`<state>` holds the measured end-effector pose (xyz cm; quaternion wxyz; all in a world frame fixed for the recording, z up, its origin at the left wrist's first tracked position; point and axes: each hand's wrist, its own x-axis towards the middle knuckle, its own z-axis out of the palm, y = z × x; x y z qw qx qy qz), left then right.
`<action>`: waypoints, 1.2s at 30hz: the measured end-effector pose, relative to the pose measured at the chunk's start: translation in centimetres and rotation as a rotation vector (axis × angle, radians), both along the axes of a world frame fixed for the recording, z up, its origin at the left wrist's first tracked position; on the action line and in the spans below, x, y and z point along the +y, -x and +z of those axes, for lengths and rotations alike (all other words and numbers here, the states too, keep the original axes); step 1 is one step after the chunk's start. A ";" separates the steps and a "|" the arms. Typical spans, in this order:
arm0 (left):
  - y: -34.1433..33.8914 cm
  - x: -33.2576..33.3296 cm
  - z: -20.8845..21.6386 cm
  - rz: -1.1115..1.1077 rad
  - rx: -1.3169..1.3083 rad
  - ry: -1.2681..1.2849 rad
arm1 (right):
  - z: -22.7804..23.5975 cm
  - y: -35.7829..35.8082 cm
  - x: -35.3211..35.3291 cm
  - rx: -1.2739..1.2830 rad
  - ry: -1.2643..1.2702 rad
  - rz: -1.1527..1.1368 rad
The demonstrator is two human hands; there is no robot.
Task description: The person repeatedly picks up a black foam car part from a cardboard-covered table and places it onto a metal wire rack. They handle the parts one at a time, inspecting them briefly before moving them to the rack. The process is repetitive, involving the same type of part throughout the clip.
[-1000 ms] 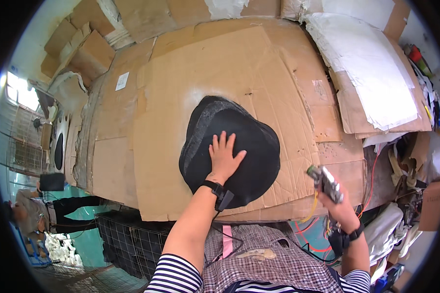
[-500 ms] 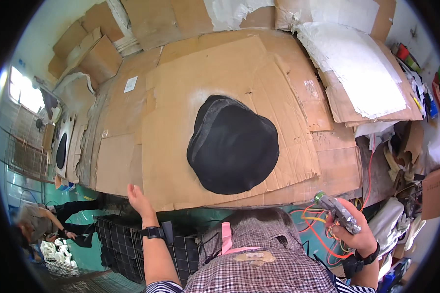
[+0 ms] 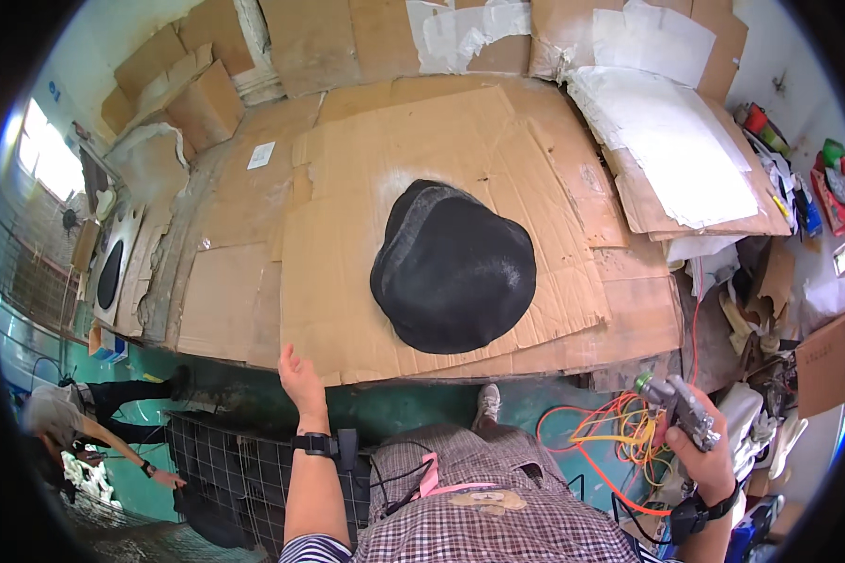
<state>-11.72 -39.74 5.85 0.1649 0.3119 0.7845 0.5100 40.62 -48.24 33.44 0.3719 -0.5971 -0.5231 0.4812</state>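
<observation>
Black rounded, lobed soft-looking piece (image 3: pixel 455 272) lies flat near the middle of a large brown cardboard sheet (image 3: pixel 376 159), itself on the cardboard-covered tabletop (image 3: pixel 230 300); layers probably there to shield the surface. Piece untouched, full outline exposed. Right grip (image 3: pixel 706 446) is closed around a silver metal spray-gun-like tool with green tip (image 3: pixel 690 410), off the tabletop's near edge, tip angled up toward it; held by the body, likely to keep the tip unobstructed. Left grip (image 3: pixel 302 380) holds nothing, fingers loosely curled, just by the near edge. Orange and yellow hoses (image 3: pixel 629 427) tangle below; can't tell if connected. Left: black wire-mesh cage (image 3: pixel 225 469), co-worker (image 3: pixel 56 413) bending beside it.
</observation>
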 end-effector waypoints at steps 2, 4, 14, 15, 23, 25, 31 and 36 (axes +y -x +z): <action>-0.7 0.0 0.3 -0.037 0.030 0.024 | -0.2 0.6 -0.9 0.085 0.074 0.044; -1.5 0.2 1.3 -0.062 0.081 0.037 | -0.5 1.4 -1.0 0.151 0.131 0.122; -3.2 0.0 0.7 -0.103 0.018 -0.019 | -0.6 3.7 2.1 0.146 -0.107 -0.103; -3.4 0.0 0.5 -0.095 0.022 -0.029 | -0.5 2.9 1.8 0.136 -0.103 -0.131; -3.2 1.7 -1.0 -0.114 -0.008 -0.013 | 0.8 1.0 -0.8 0.146 0.083 0.011; -3.8 2.9 -2.1 -0.108 -0.091 -0.044 | 0.4 1.8 0.0 0.197 0.120 0.115; -5.9 5.1 -3.2 -0.245 0.017 0.063 | -1.5 4.7 3.7 0.246 -0.033 0.024; -6.4 6.1 -3.9 -0.329 0.123 0.049 | -1.3 2.2 4.1 0.173 -0.059 -0.079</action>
